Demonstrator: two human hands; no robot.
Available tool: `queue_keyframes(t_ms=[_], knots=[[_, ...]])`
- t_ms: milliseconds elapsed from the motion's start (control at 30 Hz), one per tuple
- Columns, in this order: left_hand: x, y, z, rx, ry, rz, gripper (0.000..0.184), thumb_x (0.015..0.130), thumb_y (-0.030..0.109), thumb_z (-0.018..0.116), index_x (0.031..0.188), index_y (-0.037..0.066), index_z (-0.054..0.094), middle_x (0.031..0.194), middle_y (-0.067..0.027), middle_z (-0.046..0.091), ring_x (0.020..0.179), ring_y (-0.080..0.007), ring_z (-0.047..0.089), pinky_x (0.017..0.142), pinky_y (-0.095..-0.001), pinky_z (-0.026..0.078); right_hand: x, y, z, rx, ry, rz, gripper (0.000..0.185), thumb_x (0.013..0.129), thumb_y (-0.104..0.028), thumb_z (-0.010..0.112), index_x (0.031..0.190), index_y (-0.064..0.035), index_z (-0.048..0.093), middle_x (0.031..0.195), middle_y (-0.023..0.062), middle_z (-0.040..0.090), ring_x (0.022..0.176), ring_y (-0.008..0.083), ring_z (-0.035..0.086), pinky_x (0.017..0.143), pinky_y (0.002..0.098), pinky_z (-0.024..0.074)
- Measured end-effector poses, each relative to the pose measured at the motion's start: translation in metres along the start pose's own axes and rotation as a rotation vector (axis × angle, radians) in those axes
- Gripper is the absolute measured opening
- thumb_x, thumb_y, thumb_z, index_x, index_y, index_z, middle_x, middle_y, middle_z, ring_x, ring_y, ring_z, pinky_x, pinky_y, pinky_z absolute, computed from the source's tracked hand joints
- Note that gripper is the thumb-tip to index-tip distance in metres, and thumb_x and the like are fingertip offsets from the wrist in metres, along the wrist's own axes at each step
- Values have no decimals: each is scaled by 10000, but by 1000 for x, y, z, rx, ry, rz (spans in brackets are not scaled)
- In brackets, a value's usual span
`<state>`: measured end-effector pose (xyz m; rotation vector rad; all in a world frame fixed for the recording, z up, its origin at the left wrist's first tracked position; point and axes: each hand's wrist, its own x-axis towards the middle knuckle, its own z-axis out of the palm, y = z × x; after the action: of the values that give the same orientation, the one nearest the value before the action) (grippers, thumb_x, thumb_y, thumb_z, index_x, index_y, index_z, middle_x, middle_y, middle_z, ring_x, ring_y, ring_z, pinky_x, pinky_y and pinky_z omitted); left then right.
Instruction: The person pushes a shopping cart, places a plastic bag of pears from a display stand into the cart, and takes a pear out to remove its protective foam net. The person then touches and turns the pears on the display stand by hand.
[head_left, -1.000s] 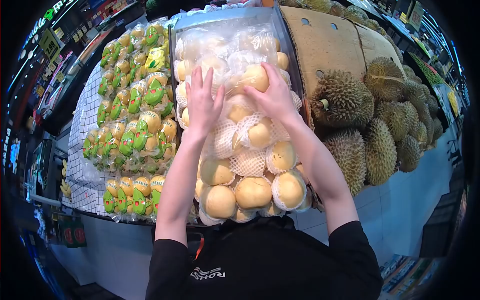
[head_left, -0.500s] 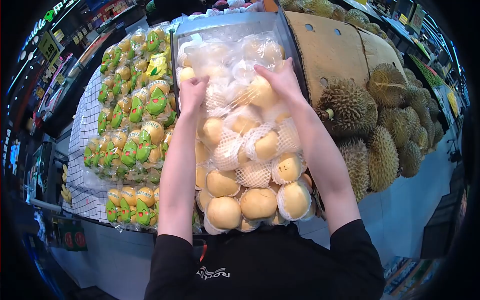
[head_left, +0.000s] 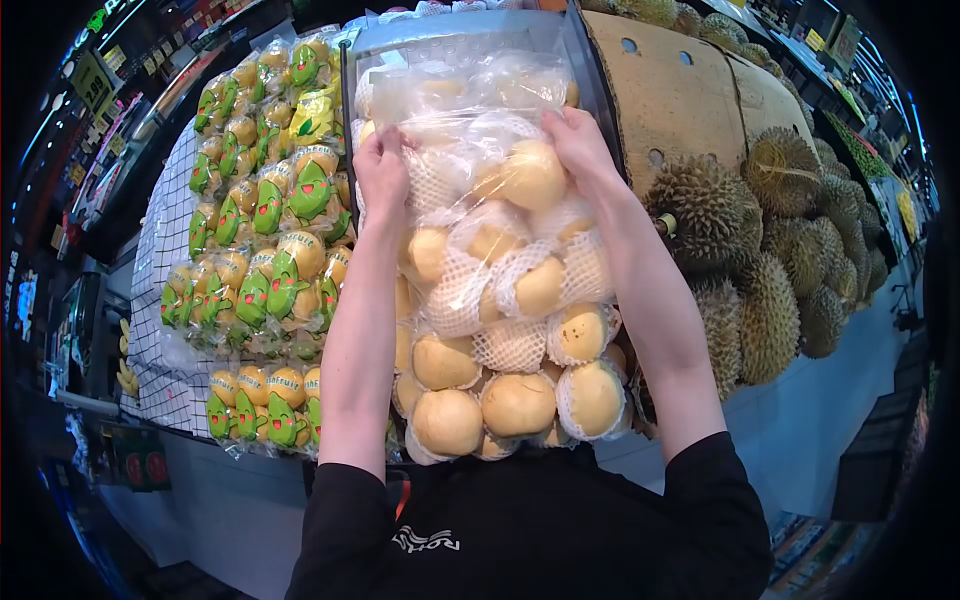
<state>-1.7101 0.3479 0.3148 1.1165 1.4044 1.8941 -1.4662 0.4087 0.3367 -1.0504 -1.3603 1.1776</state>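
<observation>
My left hand (head_left: pixel 383 175) is closed on the left edge of a clear plastic bag (head_left: pixel 440 100). At the right edge, my right hand (head_left: pixel 582 150) pinches the same bag. The plastic is stretched between both hands, and round yellow pears (head_left: pixel 535 175) in white foam nets show through it. Below the bag lie more pears (head_left: pixel 447 422), some in nets and some partly bare. My fingertips are partly hidden by the plastic and the hands themselves.
A dark-edged display bin (head_left: pixel 600 90) holds the pears. To the left are packs of yellow fruit (head_left: pixel 285 285) with green cartoon labels on a checked cloth (head_left: pixel 165 245). Spiky durians (head_left: pixel 705 210) and a cardboard sheet (head_left: pixel 665 85) are on the right.
My hands have moved a little farther apart and pulled the plastic tauter between them. Its upper part has shifted. The lower pears stay in place.
</observation>
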Motion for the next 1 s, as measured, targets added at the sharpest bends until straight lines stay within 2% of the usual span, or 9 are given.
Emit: queue_keyframes(t_ms=[167,233,300,400,667,767,833,900,1000], knots=[[-5,16,1,43,-18,77,290,1004,193,537,839,-26,633,700,-8,594,644,-89,488,626,-264,402,5,10,1,-126,151,-174,188,1004,-169,526,988,4,598,829,36,640,713,89,566,637,271,460],[-5,19,1,22,-38,126,322,1006,241,554,812,-3,632,735,-13,610,680,-83,498,659,-268,411,2,5,4,-182,189,-229,189,1009,-170,518,952,-6,591,798,23,617,696,79,540,628,271,446],[-6,21,1,-8,-34,140,326,1009,238,549,801,-1,626,727,-16,607,672,-85,500,651,-266,410,-5,-3,11,2,182,-245,193,1010,-173,519,911,-18,576,763,0,579,680,69,500,623,259,426],[-3,24,0,-75,-29,174,329,1014,210,531,770,4,611,698,-11,595,644,-76,495,625,-257,405,-18,-23,21,102,193,-225,199,1011,-177,522,899,-23,581,756,-10,568,678,58,493,627,249,422],[-14,56,1,-132,-26,212,342,1018,201,517,737,20,587,659,13,562,588,-48,456,571,-216,389,-24,-31,19,113,261,-283,216,1014,-181,528,870,-29,582,748,-33,546,666,45,462,616,237,409],[-24,76,1,-206,-60,233,347,1011,262,552,757,31,598,666,-5,559,621,-70,487,589,-239,420,-41,-50,19,189,257,-273,214,1015,-179,530,860,-40,579,743,-43,537,651,39,443,604,226,397],[-35,93,4,-134,14,258,310,1015,204,528,788,11,611,673,2,565,605,-62,480,590,-226,412,-49,-57,19,250,251,-259,212,1014,-178,530,854,-47,578,740,-47,533,643,37,435,598,222,391],[-44,101,3,-165,0,310,299,1014,208,536,809,6,620,679,-5,576,617,-65,497,597,-228,418,-53,-60,20,326,279,-297,259,1006,-189,544,782,-59,550,660,-35,520,558,38,436,497,232,366],[-51,109,2,-159,3,403,289,1012,217,549,841,0,633,697,-20,603,641,-72,532,612,-232,431,-62,-64,19,398,265,-323,251,1005,-187,546,785,-68,542,659,-39,517,554,35,434,493,227,365]])
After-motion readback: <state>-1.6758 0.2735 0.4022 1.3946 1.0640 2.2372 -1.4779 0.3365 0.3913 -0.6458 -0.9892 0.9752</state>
